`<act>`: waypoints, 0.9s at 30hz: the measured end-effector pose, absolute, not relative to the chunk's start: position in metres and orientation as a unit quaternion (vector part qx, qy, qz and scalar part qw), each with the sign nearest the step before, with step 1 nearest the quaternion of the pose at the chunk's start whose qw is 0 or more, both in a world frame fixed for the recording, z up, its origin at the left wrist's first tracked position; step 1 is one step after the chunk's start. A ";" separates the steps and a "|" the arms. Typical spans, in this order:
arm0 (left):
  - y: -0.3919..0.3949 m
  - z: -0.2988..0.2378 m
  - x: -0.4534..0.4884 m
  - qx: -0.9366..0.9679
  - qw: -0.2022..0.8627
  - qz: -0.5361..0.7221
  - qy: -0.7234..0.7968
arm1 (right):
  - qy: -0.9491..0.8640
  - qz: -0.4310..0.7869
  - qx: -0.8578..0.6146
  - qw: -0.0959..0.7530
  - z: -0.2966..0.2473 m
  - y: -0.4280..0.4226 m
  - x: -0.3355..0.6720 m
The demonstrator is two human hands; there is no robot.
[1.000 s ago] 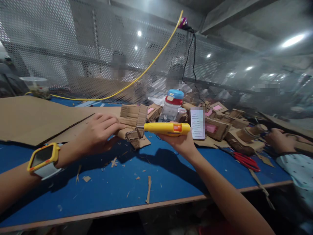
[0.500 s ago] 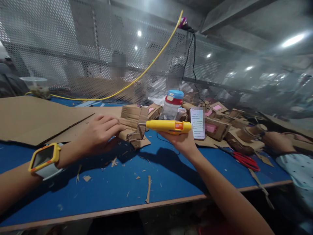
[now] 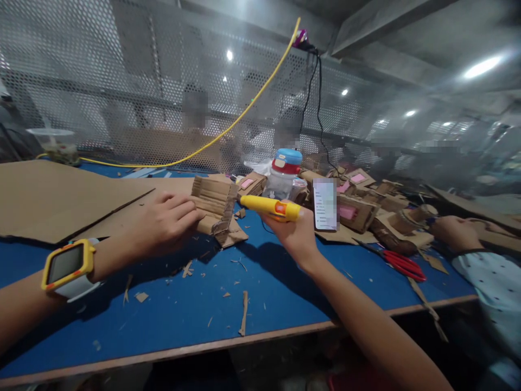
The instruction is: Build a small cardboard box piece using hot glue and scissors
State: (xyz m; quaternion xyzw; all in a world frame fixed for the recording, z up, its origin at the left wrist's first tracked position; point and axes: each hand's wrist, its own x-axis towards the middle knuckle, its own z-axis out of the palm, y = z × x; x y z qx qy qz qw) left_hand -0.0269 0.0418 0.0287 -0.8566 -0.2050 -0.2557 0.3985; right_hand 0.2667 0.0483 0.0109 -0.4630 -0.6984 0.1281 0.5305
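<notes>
On the left, my left hand [image 3: 173,220] is closed on the near left edge of a small folded cardboard piece [image 3: 214,203] with ridged, corrugated strips. The wrist wears a yellow-framed watch [image 3: 68,264]. My right hand [image 3: 295,236] is wrapped round a yellow hot glue gun [image 3: 266,206] with an orange part in its side window. Its nozzle points left at the right edge of the cardboard piece; whether it touches is unclear. Part of a thin cord shows under the gun.
Behind the gun stand a bottle [image 3: 283,174] and a phone [image 3: 324,203]. Red-handled scissors [image 3: 405,265] and a cardboard pile [image 3: 358,212] lie right, near another person's hand [image 3: 456,233]. A large cardboard sheet [image 3: 61,195] covers the left; scraps [image 3: 244,312] litter the blue table [image 3: 171,320].
The glue gun has tilted, its rear end dropping and its nozzle rising slightly, and my right hand has shifted a little left. My left hand still holds the cardboard piece.
</notes>
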 end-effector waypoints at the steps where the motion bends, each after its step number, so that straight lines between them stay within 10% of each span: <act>1: 0.043 0.028 -0.028 -0.857 0.403 -0.248 -0.202 | -0.685 0.120 -0.470 0.544 0.010 0.051 0.268; 7: 0.057 0.032 -0.043 -0.833 0.426 -0.258 -0.242 | -0.646 0.163 -0.515 0.540 0.012 0.065 0.271; 12: 0.062 0.042 -0.055 -0.781 0.470 -0.252 -0.325 | -0.682 0.273 -0.569 0.370 0.015 0.069 0.269; 27: 0.055 0.040 -0.049 -0.781 0.475 -0.244 -0.324 | -0.750 0.150 -0.614 0.195 0.016 0.073 0.269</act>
